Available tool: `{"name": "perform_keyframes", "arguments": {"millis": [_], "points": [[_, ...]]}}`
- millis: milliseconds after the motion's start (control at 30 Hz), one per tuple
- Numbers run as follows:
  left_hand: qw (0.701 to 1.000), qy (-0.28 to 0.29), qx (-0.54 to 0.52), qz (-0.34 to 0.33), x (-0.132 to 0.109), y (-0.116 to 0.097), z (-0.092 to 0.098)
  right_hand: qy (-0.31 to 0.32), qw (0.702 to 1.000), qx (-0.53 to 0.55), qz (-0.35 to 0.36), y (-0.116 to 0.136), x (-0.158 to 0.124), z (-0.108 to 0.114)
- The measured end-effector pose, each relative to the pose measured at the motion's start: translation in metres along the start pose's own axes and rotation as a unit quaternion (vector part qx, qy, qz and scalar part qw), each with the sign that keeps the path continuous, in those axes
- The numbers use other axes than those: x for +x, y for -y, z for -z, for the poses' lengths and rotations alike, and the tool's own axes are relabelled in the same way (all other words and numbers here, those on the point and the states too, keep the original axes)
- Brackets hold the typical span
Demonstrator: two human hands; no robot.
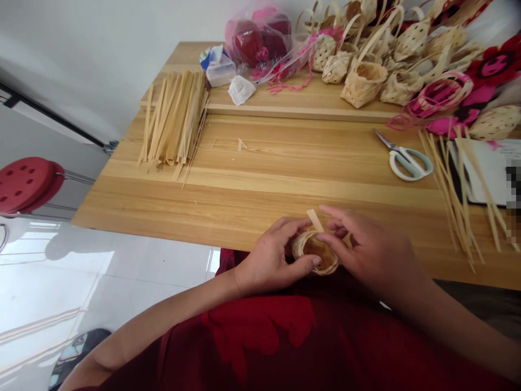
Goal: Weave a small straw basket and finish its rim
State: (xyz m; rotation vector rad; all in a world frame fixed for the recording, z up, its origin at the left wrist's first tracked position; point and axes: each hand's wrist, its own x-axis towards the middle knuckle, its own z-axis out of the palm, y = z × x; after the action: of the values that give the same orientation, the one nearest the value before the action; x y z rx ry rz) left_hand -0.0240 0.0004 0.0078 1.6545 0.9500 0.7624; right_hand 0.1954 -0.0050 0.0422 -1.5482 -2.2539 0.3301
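Woven basket [315,253] clamped by curled fingers of left hand [266,258]; right hand [368,252] has fingers spread at rim. Bamboo strip [314,220] may slip if grip slackens.

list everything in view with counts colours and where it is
small woven basket: one, tan, between the hands
cane strip: one, cream, upright from the basket
strip bundle: one, straw, table's far left
loose strips: many, straw, table's right
scissors: one, pale green handles, right of centre
finished baskets: several, tan, far end
plastic bag: one, pink with red contents, far end
stool: one, red, floor at left
left hand: one, on the basket
right hand: one, over the basket
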Motion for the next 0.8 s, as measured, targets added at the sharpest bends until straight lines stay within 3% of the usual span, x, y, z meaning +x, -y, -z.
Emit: {"name": "perform_keyframes", "arguments": {"millis": [267, 800], "points": [[0.999, 0.004, 0.044, -0.028, 0.001, -0.005, 0.0, 0.008, 0.991, -0.055, 0.118, -0.002, -0.004, -0.006], [0.998, 0.0, 0.032, -0.045, 0.001, -0.012, -0.01, -0.01, 0.998, 0.042, 0.053, 0.003, -0.015, -0.005]]}}
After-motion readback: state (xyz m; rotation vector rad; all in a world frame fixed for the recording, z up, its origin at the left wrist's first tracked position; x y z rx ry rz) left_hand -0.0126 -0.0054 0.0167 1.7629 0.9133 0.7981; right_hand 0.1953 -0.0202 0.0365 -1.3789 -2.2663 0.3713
